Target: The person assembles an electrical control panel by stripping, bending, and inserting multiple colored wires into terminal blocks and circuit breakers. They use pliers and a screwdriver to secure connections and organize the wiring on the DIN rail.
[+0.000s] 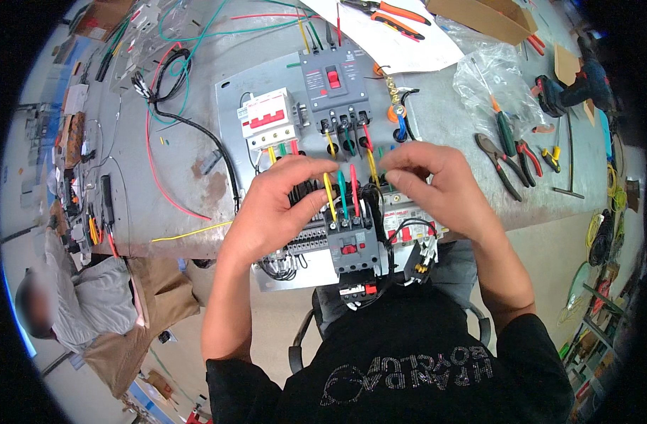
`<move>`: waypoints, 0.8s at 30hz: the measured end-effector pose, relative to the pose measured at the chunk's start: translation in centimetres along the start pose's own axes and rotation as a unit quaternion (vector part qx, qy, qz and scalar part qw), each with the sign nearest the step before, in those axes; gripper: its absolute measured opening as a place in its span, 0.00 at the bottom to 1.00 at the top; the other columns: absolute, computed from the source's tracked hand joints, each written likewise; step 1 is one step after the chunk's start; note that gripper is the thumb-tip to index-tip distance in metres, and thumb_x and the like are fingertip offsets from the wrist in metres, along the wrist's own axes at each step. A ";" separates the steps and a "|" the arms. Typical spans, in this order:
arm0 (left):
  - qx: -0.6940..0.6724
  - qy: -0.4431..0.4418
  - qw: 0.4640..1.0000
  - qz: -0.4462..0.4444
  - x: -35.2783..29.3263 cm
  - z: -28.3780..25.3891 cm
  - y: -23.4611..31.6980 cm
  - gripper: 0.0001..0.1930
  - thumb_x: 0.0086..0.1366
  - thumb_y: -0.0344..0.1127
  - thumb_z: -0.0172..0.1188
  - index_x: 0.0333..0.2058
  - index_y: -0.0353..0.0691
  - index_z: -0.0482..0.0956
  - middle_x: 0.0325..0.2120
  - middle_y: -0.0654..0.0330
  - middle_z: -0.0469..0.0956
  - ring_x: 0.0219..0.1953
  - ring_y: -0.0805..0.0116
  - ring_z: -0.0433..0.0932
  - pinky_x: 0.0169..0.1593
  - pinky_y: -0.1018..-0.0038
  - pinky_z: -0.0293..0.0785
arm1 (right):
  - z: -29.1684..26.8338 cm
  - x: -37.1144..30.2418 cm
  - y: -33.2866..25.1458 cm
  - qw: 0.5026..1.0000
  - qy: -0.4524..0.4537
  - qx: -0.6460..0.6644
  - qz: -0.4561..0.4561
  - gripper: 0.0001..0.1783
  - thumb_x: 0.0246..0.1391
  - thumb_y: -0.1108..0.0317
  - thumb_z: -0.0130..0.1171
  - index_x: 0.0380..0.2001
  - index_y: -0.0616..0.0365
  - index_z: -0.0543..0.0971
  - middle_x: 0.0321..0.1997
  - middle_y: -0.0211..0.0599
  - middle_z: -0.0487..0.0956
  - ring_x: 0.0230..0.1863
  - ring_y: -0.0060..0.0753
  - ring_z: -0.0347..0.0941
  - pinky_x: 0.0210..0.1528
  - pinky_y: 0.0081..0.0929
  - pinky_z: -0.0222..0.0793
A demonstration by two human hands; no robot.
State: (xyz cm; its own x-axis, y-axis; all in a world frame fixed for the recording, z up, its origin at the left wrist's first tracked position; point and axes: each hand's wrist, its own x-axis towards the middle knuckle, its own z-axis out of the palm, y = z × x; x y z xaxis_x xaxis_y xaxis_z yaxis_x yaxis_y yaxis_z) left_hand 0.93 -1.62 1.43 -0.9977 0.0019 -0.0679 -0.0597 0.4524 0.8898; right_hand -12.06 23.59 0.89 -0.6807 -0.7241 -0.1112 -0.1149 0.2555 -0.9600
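My left hand [281,198] is beside the yellow wire [329,192] that rises from a contactor [350,249]. Its thumb and forefinger are apart, with the thumb tip next to the wire; I cannot tell whether they touch. A green wire [342,192] and a red wire [354,189] stand beside the yellow one. To the right, my right hand [433,177] hovers with bent fingers and a gap between thumb and forefinger, near another yellow wire [372,167]. Beyond both hands, a grey circuit breaker [334,81] and a white breaker [268,119] sit on the metal mounting plate [231,92].
Pliers [500,166], a screwdriver [504,116] and a power drill [581,88] lie on the right. Orange-handled pliers [398,18] rest on white paper [436,53]. Loose cables [196,124] spread over the left of the table. Another person [101,304] is at the lower left.
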 end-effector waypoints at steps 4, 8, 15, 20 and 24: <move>0.025 -0.026 0.999 -0.029 0.6 -0.1 -0.1 0.20 0.63 0.26 0.65 0.56 0.38 0.81 0.45 0.52 0.83 0.48 0.54 0.81 0.54 0.64 0.76 | -0.2 0.8 -0.9 0.997 -0.032 -0.064 -0.038 0.10 0.57 0.73 0.68 0.43 0.62 0.84 0.34 0.42 0.84 0.34 0.35 0.83 0.39 0.31 0.77; 0.064 -0.028 0.997 -0.034 0.7 -0.2 0.6 0.25 0.62 0.27 0.68 0.59 0.37 0.80 0.47 0.54 0.82 0.49 0.61 0.81 0.57 0.67 0.74 | -0.1 1.1 -0.6 0.980 -0.046 -0.161 -0.106 0.10 0.56 0.74 0.69 0.42 0.58 0.84 0.31 0.37 0.79 0.30 0.36 0.78 0.33 0.32 0.72; 0.032 -0.021 0.998 -0.040 0.3 0.4 0.7 0.36 0.56 0.18 0.62 0.66 0.40 0.74 0.44 0.54 0.83 0.49 0.55 0.79 0.58 0.66 0.74 | 0.2 1.7 0.3 0.974 -0.071 -0.180 -0.117 0.08 0.55 0.73 0.63 0.39 0.57 0.82 0.31 0.43 0.79 0.36 0.55 0.79 0.37 0.46 0.74; -0.035 0.001 0.996 -0.078 -0.2 0.7 0.2 0.35 0.56 0.15 0.58 0.65 0.38 0.74 0.46 0.54 0.83 0.54 0.61 0.79 0.62 0.66 0.71 | -2.1 0.0 0.6 0.990 0.016 -0.063 -0.122 0.10 0.53 0.80 0.61 0.39 0.59 0.83 0.31 0.41 0.79 0.33 0.48 0.78 0.35 0.39 0.73; -0.009 0.017 0.998 -0.066 -0.2 0.2 0.1 0.29 0.63 0.20 0.63 0.64 0.34 0.75 0.49 0.54 0.85 0.55 0.61 0.79 0.63 0.65 0.70 | -3.6 -2.9 2.6 0.988 0.107 -0.018 -0.114 0.12 0.53 0.83 0.58 0.40 0.62 0.84 0.31 0.39 0.79 0.30 0.36 0.75 0.33 0.30 0.69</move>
State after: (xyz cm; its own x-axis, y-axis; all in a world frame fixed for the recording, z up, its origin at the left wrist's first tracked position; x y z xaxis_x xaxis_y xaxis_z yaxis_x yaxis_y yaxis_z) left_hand 1.13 -1.38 1.39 -0.9816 -0.0876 -0.1696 -0.1909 0.4313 0.8818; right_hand -13.00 28.66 -0.33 -0.7711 -0.6145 0.1666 -0.3053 0.1272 -0.9437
